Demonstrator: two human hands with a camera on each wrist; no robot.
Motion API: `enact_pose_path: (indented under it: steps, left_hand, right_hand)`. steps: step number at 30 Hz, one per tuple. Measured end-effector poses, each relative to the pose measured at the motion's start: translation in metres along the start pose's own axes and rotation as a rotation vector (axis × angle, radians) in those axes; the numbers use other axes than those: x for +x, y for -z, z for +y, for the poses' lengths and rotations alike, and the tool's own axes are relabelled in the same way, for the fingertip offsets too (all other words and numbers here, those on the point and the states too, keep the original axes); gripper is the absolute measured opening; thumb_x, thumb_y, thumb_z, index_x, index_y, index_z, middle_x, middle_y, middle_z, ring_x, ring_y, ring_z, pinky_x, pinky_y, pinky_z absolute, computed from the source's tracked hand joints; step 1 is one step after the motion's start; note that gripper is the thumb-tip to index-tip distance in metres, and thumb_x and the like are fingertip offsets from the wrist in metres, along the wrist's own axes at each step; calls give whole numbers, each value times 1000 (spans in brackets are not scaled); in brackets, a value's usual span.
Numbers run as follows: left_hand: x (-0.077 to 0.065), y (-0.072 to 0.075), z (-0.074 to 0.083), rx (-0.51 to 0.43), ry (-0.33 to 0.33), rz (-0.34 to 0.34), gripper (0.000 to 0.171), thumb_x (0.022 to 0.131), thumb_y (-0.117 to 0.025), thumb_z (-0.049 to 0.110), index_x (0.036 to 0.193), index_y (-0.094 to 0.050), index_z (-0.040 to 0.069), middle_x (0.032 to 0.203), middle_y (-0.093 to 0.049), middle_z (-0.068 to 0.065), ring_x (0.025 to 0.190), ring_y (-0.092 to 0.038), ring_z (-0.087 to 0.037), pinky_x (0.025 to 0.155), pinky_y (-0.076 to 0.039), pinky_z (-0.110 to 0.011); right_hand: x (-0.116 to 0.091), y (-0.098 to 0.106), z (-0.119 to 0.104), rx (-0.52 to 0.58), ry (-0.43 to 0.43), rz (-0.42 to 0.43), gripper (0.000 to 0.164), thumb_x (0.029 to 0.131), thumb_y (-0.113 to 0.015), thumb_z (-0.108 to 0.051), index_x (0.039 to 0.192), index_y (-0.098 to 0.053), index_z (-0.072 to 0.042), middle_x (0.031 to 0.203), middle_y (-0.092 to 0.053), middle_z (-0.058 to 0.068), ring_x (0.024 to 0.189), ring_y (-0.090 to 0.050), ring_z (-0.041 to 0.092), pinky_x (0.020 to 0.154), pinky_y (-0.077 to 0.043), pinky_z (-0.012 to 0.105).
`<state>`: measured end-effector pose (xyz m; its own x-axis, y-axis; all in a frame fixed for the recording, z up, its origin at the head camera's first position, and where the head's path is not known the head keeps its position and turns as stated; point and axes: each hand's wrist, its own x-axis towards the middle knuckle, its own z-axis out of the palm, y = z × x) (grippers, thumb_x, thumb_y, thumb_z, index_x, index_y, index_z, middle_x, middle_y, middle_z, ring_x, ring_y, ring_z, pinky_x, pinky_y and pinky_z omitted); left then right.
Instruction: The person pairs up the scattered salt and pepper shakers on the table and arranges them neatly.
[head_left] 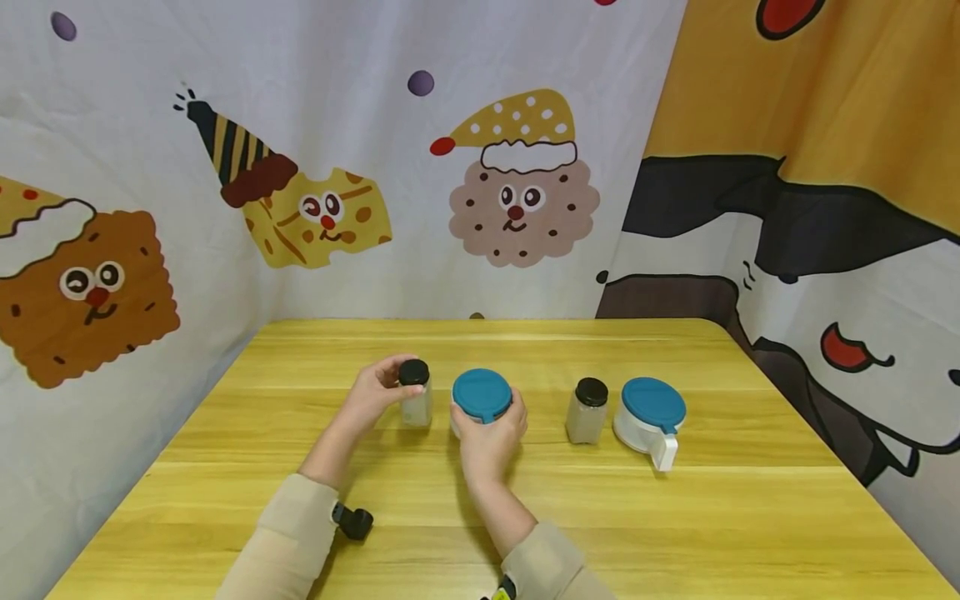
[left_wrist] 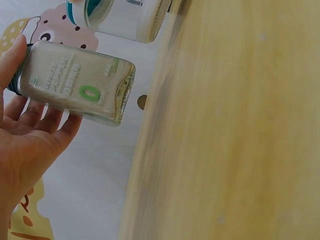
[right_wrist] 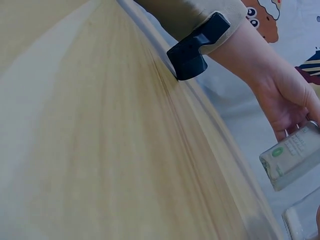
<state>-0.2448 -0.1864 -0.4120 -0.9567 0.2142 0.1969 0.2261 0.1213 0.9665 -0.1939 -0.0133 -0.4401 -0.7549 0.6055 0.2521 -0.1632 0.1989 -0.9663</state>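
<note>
Between the thumb and fingers of my left hand [head_left: 372, 392] is a square glass pepper bottle [head_left: 416, 408] with a black cap, gripped near its top. The left wrist view shows its printed label and pale powder, with the bottle [left_wrist: 77, 82] raised off the table. My right hand [head_left: 491, 442] grips a clear jar with a blue lid [head_left: 482, 393], just right of the bottle. In the left wrist view part of that jar [left_wrist: 122, 20] also hangs above the table edge. The right hand covers most of the jar's body in the head view.
To the right on the wooden table [head_left: 675, 533] stand a second black-capped bottle [head_left: 587, 412] and a second blue-lidded jar [head_left: 649, 412], whose white handle points toward me. A cartoon-printed curtain [head_left: 337, 50] hangs behind and beside the table. Each wrist carries a small black camera [head_left: 354, 522].
</note>
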Motion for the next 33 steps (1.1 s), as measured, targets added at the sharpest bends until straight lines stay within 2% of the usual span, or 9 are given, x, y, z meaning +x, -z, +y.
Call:
enact_pose_path:
  steps: [6,12,24,33]
  left_hand:
    - [0,0,-2,0,2,-10,50,84,-74,7,129,-55,0,118,-59,-16,101,-59,-23,82,-50,-32]
    - [1,0,-2,3,-4,-23,50,84,-74,7,129,-54,-3,118,-59,-16,100,-59,-22,82,-49,-32]
    - [2,-1,-5,-15,0,-53,49,84,-73,3,128,-52,-6,119,-59,-19,100,-58,-21,82,-49,-30]
    - [1,-2,-4,-42,-14,-75,45,83,-73,1,123,-54,-5,115,-60,-14,98,-58,-21,80,-51,-31]
  right_hand:
    - [-3,-1,0,-1,-2,5,88,60,-93,-18,131,-46,4,127,-49,21,118,-41,39,96,-33,57]
    - [-6,-2,-1,8,8,6,87,60,-92,-17,131,-46,3,127,-49,21,118,-41,39,97,-31,56]
    - [-9,-1,-2,28,-25,-21,89,62,-92,-17,134,-42,2,131,-44,21,121,-37,38,99,-29,57]
    - [-10,-1,-1,26,-29,-30,90,62,-91,-18,135,-41,2,132,-44,20,121,-37,38,99,-29,57]
